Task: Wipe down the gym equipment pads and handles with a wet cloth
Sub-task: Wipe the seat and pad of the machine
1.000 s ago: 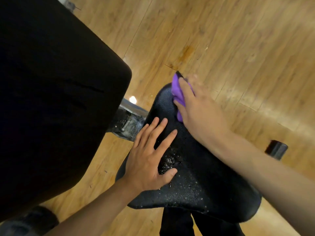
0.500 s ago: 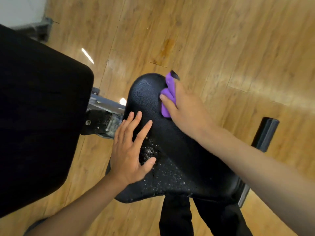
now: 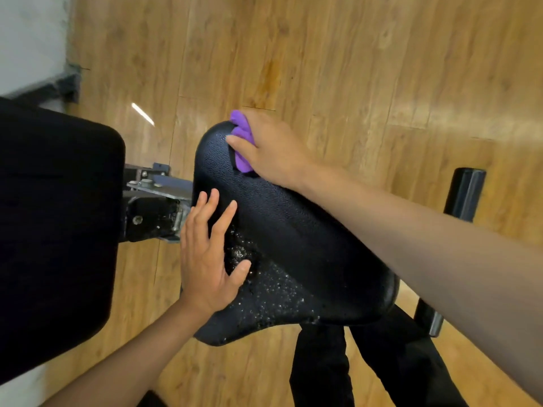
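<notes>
Floor (image 3: 382,69): wood-look planks, under the whole bench
Back pad (image 3: 58,230): black, large, at the left of the view, apart from the seat pad
Seat pad (image 3: 293,245): black, textured, centre of the view; water droplets on its near-left part
Left hand (image 3: 208,257): fingers straight and spread, palm flat on the left edge of the seat pad, holding nothing
Right hand (image 3: 273,151): fingers curled over the cloth, pressing it onto the seat pad
Hinge bracket (image 3: 155,207): grey metal, between back pad and seat pad
Cloth (image 3: 242,133): purple, bunched, mostly covered by the right hand, touching the far tip of the seat pad
</notes>
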`<action>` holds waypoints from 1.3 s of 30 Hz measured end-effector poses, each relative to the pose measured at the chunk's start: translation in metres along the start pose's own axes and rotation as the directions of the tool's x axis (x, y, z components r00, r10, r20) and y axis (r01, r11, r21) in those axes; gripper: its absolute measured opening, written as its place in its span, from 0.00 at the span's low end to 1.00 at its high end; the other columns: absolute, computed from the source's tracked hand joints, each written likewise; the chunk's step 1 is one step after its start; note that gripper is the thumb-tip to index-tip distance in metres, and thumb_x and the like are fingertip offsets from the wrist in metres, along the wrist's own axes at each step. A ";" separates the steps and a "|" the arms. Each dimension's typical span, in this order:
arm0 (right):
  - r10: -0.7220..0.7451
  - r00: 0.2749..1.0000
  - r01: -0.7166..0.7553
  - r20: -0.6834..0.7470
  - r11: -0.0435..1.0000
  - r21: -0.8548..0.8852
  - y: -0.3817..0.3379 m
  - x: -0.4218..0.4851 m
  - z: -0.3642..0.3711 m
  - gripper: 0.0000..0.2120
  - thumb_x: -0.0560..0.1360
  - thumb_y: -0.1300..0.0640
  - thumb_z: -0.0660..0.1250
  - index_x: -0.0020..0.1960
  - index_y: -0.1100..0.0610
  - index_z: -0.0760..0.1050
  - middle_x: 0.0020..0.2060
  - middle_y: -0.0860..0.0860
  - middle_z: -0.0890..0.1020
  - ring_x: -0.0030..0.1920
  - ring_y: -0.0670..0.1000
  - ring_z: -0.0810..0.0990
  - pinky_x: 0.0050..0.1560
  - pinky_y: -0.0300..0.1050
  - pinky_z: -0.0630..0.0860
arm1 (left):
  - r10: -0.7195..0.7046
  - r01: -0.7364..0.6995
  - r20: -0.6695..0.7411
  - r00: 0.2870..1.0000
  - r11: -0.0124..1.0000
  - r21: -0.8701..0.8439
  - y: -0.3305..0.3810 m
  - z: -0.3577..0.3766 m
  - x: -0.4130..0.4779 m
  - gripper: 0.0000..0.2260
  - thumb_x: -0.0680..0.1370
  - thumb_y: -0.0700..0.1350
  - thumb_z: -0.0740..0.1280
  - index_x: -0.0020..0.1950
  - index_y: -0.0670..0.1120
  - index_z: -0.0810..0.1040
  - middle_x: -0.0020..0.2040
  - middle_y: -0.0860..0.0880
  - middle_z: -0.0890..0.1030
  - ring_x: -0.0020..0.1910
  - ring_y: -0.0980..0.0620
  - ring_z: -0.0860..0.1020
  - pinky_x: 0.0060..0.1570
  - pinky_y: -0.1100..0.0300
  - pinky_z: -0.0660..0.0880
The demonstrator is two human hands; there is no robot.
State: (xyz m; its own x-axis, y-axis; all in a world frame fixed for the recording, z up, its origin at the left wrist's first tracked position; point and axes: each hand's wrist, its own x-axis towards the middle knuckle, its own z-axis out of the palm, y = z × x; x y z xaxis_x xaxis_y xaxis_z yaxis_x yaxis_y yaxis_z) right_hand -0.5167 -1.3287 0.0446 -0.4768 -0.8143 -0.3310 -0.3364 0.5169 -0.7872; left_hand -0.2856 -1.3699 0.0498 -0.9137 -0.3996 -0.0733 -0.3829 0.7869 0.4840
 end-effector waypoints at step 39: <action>-0.081 0.984 0.163 0.158 0.763 -0.625 0.013 -0.176 -0.026 0.32 0.84 0.46 0.48 0.82 0.63 0.52 0.82 0.60 0.55 0.80 0.58 0.61 0.76 0.55 0.67 | -0.008 0.008 0.026 1.000 1.000 0.004 0.000 -0.002 0.000 0.37 0.82 0.70 0.46 0.79 0.45 0.65 0.81 0.37 0.62 0.82 0.36 0.58 0.74 0.30 0.59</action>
State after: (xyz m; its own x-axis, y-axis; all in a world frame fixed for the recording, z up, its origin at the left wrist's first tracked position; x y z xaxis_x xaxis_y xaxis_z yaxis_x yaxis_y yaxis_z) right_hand -0.4585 -1.1720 0.1062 -0.3135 -0.8849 -0.3444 -0.8423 0.4266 -0.3295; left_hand -0.2851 -1.3709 0.0512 -0.9138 -0.3936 -0.1002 -0.3909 0.7853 0.4801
